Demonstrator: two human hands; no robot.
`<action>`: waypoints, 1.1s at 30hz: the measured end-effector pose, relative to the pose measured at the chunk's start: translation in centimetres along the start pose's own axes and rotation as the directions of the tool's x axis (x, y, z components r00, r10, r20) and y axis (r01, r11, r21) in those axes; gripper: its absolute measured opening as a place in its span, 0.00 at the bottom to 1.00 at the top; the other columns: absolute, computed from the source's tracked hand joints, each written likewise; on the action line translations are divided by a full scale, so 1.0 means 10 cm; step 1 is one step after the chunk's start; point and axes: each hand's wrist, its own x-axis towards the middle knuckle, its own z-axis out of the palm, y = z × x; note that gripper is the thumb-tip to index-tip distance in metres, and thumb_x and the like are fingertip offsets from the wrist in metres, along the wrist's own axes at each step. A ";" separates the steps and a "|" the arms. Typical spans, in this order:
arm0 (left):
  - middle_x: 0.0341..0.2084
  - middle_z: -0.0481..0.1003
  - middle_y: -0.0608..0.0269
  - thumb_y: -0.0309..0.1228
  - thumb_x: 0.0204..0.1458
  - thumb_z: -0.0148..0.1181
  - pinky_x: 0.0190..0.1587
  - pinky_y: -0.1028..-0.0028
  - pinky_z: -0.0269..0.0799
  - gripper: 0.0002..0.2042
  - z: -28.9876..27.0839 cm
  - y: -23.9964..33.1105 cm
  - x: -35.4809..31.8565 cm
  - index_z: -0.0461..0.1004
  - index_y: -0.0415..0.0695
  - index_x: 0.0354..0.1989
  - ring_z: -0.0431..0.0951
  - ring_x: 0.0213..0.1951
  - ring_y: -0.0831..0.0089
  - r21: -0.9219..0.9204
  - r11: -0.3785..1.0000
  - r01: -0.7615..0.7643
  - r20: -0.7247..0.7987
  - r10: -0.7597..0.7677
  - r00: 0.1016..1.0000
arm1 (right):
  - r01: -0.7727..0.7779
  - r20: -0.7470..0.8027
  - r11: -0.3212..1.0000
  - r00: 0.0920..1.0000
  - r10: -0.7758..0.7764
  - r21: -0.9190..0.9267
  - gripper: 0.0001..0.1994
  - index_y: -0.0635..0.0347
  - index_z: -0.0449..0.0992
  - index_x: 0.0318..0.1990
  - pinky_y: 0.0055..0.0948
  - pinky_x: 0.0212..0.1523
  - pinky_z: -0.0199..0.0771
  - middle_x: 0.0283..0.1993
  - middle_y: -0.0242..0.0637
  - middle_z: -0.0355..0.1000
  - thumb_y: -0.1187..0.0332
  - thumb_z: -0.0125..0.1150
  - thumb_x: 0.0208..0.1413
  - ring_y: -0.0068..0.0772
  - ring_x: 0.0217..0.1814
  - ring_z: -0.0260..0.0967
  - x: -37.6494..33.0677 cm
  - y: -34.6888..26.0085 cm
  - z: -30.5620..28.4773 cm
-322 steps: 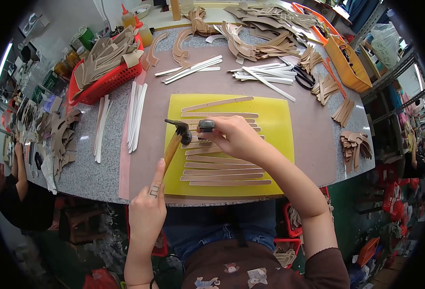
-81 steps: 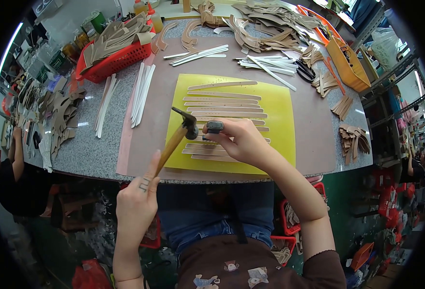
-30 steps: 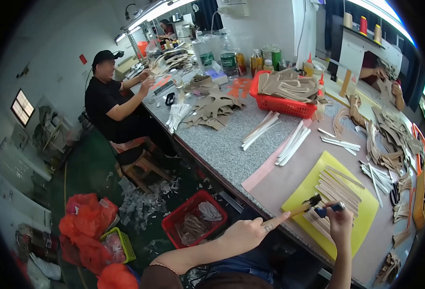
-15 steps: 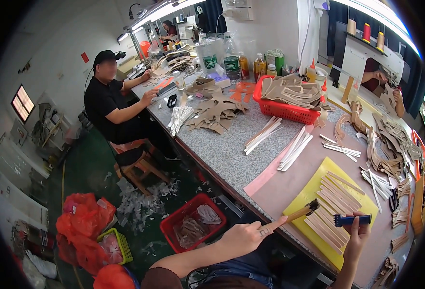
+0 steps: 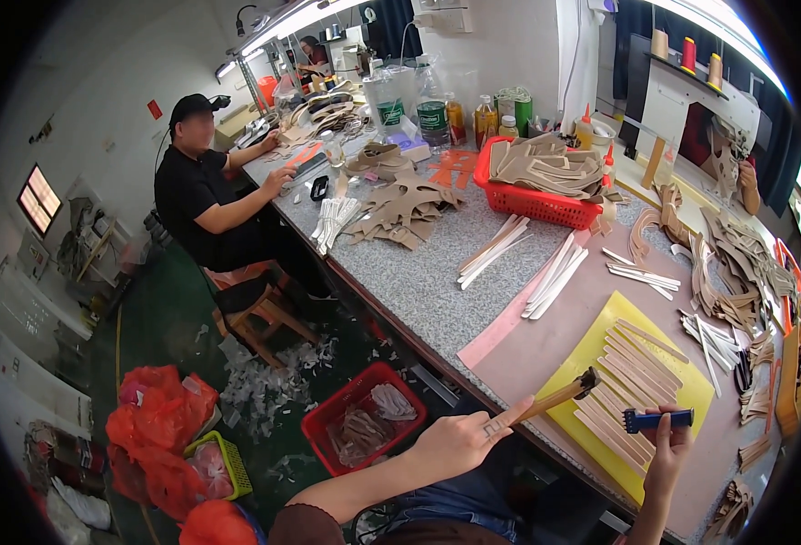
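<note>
Blue punch (image 5: 646, 421) points leftward, pinched by the right hand (image 5: 668, 452); left hand (image 5: 461, 442) clasps a hammer (image 5: 561, 396), forefinger outstretched.

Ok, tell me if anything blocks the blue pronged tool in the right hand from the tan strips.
Nothing visible stands between the blue pronged tool in the right hand and the tan strips on the yellow board. The hammer in the left hand is off to the tool's left.
</note>
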 end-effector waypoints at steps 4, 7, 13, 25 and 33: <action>0.16 0.66 0.66 0.33 0.65 0.57 0.15 0.71 0.63 0.29 -0.04 -0.02 0.01 0.59 0.53 0.75 0.62 0.12 0.72 0.028 1.000 0.012 0.003 -0.012 1.000 | 0.000 -0.013 1.000 1.000 0.000 0.013 0.10 0.62 0.72 0.51 0.26 0.49 0.81 0.44 0.44 0.78 0.65 0.53 0.72 0.32 0.45 0.79 -0.01 -0.04 -0.01; 0.16 0.66 0.66 0.33 0.65 0.57 0.15 0.71 0.62 0.29 -0.07 -0.01 0.04 0.59 0.53 0.75 0.62 0.12 0.72 0.031 0.999 0.017 0.016 -0.018 1.000 | 0.001 -0.022 1.000 1.000 0.000 0.006 0.10 0.63 0.72 0.51 0.26 0.49 0.81 0.44 0.44 0.78 0.65 0.53 0.72 0.32 0.45 0.79 -0.02 -0.05 -0.03; 0.16 0.66 0.66 0.33 0.65 0.57 0.15 0.71 0.62 0.29 -0.04 -0.03 0.04 0.60 0.53 0.74 0.62 0.12 0.72 0.004 1.000 0.018 0.012 -0.018 1.000 | 0.009 -0.035 1.000 0.999 -0.009 -0.005 0.11 0.61 0.72 0.52 0.24 0.47 0.79 0.44 0.41 0.78 0.64 0.52 0.72 0.28 0.43 0.78 -0.04 -0.03 -0.07; 0.17 0.69 0.66 0.31 0.62 0.59 0.19 0.66 0.65 0.26 -0.26 -0.06 0.04 0.67 0.53 0.70 0.66 0.14 0.68 -0.018 0.994 0.106 -0.036 -0.107 0.994 | -0.005 -0.051 0.995 0.999 0.010 0.095 0.11 0.65 0.73 0.51 0.27 0.48 0.82 0.42 0.43 0.79 0.66 0.57 0.69 0.33 0.43 0.79 0.01 -0.15 0.00; 0.20 0.73 0.63 0.20 0.56 0.61 0.22 0.69 0.64 0.29 -0.30 -0.01 0.03 0.70 0.51 0.68 0.63 0.16 0.67 -0.146 0.977 0.156 0.033 -0.153 0.988 | 0.052 0.046 0.996 0.997 -0.055 0.070 0.10 0.67 0.73 0.52 0.29 0.48 0.83 0.45 0.47 0.79 0.71 0.55 0.69 0.36 0.45 0.79 0.05 -0.17 0.05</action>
